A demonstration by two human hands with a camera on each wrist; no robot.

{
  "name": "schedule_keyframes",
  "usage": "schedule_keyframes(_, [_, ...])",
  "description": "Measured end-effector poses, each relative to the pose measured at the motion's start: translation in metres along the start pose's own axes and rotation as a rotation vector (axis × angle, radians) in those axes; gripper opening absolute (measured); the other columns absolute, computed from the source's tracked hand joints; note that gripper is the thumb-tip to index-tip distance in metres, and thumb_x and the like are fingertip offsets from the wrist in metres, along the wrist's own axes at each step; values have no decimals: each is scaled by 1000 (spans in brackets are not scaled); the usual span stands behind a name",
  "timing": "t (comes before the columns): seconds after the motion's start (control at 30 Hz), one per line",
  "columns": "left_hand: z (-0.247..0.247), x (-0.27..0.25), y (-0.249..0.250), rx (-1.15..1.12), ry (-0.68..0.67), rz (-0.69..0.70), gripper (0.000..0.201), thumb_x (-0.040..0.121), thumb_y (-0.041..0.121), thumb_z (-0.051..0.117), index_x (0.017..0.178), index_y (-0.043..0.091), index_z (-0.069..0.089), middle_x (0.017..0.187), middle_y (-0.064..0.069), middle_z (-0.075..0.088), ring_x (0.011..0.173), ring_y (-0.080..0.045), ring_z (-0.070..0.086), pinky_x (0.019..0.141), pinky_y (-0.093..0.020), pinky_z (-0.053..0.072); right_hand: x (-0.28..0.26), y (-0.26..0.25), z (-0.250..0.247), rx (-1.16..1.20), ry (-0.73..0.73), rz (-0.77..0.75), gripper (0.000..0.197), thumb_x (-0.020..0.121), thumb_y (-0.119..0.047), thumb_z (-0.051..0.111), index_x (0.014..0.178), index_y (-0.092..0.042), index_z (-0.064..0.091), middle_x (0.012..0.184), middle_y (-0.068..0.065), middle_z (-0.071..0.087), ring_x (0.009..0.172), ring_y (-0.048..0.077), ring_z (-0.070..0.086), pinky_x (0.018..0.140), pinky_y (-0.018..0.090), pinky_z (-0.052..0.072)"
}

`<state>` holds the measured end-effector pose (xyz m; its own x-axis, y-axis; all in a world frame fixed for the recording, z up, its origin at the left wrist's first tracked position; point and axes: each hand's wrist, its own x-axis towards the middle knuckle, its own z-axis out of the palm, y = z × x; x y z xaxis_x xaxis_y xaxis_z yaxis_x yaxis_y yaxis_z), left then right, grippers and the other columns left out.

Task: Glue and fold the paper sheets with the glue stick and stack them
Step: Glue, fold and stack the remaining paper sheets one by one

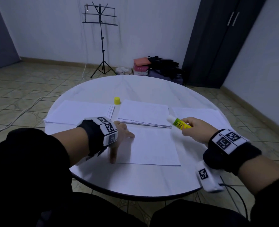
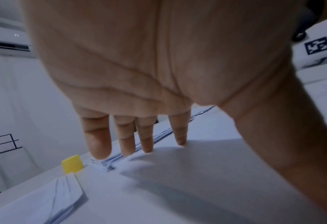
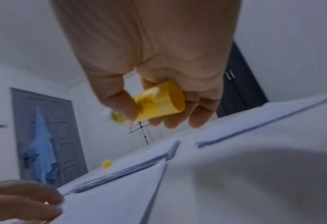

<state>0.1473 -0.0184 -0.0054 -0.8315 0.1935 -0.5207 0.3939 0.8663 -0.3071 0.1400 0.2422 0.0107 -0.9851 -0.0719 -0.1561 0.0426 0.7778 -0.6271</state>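
Right grip (image 1: 195, 130) pinches the uncapped glue stick (image 1: 181, 124) above the sheet's (image 1: 153, 146) far right corner. Left grip (image 1: 120, 140), fingers spread straight, presses the sheet's left edge near the table's (image 1: 135, 182) front edge. Yellow cap (image 1: 117, 100) stands between two paper stacks (image 1: 79, 112) (image 1: 143, 112) farther back.

A plain home room: tiled floor (image 1: 29, 89), music stand (image 1: 101, 38), dark wardrobe (image 1: 217, 41).

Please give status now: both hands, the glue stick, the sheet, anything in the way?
Left hand open, fingers on front sheet. Right hand grips uncapped glue stick above the table. Yellow cap stands apart, behind the stacks. Nothing blocks.
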Motion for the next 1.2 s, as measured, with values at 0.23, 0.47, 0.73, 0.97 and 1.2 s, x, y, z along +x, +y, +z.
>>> schedule_keyframes(0.23, [14, -4, -12, -212, 28, 42, 106, 57, 45, 87, 144, 44, 26, 150, 3, 17, 135, -23, 31, 109, -39, 35, 18, 8, 10, 145, 158, 177, 42, 83, -9, 68, 122, -19, 56, 93, 3, 57, 83, 20, 54, 67, 25, 38])
schedule_keyframes(0.47, [20, -6, -15, -295, 9, 71, 101, 65, 39, 85, 146, 42, 24, 148, 7, 21, 135, -16, 32, 110, -38, 34, 25, 10, 11, 6, 98, 304, 44, 78, -3, 69, 117, -10, 52, 98, 12, 59, 94, 31, 59, 87, 39, 49])
schedule_keyframes(0.73, [21, -16, -10, -303, 60, 66, 91, 71, 37, 80, 144, 45, 26, 154, 5, 11, 143, -18, 16, 112, -36, 29, 9, 2, 10, -218, 8, 428, 42, 77, -20, 74, 109, -3, 52, 89, 10, 55, 80, 26, 55, 70, 29, 42])
schedule_keyframes(0.97, [29, -20, -28, -452, 105, 63, 84, 78, 40, 73, 147, 39, 24, 154, 6, 14, 143, -17, 16, 115, -38, 24, -14, -32, 19, -427, -263, 346, 29, 86, -33, 64, 70, -12, 53, 48, -6, 57, 49, 12, 52, 54, 20, 42])
schedule_keyframes(1.2, [43, -11, -119, -461, 121, -283, 75, 89, 45, 60, 149, 18, 26, 155, -5, 25, 142, -24, 26, 112, -34, 27, 25, -137, 75, -536, -329, 21, 27, 90, -30, 56, 66, -16, 55, 62, -4, 55, 48, 11, 45, 43, 18, 35])
